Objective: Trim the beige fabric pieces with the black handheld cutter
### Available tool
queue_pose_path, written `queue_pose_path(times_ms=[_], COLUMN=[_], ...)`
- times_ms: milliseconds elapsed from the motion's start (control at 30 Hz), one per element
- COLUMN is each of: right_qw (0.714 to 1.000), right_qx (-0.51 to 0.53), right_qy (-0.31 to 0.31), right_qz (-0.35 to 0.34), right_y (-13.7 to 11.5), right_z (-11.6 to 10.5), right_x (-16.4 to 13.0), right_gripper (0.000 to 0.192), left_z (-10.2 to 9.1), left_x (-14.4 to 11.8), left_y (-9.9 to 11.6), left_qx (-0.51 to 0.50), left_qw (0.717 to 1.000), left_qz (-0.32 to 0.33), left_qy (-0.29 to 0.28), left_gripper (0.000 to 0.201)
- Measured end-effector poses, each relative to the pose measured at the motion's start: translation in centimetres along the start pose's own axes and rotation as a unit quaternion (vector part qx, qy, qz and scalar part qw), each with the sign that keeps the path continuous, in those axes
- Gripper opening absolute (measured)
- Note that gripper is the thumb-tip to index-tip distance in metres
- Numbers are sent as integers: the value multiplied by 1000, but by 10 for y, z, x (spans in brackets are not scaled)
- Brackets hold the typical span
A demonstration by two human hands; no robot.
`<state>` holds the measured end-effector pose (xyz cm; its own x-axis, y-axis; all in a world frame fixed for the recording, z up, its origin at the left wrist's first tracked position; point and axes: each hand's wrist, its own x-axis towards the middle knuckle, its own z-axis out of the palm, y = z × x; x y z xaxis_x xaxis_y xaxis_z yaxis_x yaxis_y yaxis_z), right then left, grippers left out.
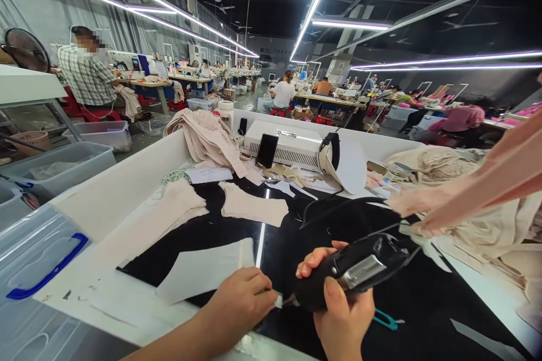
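Note:
My right hand (345,321) is wrapped around a black hand-held power tool (313,285) with a silver plate on its side. The tool lies tilted, its narrow tip pointing left toward my other hand. My left hand (241,307) pinches a small whitish piece (278,300) right by that tip; I cannot tell its material. Left of my hands lies a pale pattern-shaped sheet (207,271) on the black table surface (237,234). Stacked beige cut fabric pieces (254,206) rest farther back. A teal loop-shaped item (385,320) shows beside my right wrist.
Blurred pinkish fabric strips (486,180) hang across the right side. Behind are a beige fabric pile (207,135), a phone (267,150), a white metal box (292,138) and a white visor (349,166). Clear plastic bins (38,254) stand left. Co-workers sit at sewing tables beyond.

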<state>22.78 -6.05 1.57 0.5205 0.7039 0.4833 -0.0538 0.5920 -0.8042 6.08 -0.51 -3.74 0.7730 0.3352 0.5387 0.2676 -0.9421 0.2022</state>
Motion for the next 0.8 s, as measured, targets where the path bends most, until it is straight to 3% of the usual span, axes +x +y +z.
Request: queue_pose_path(times_ms=[200,800], right_qw=[1000,1000], right_qx=[3,-3], right_qy=[5,9], right_qz=[3,8], right_y=[-3,-3], right_z=[1,2], right_x=[1,3], right_gripper=[32,31], left_z=[-2,-8], left_x=[-1,-2], left_y=[3,4], left_qx=[6,63], left_qw=[1000,997], left_qz=[9,49], left_qy=[12,24], left_gripper=[25,23])
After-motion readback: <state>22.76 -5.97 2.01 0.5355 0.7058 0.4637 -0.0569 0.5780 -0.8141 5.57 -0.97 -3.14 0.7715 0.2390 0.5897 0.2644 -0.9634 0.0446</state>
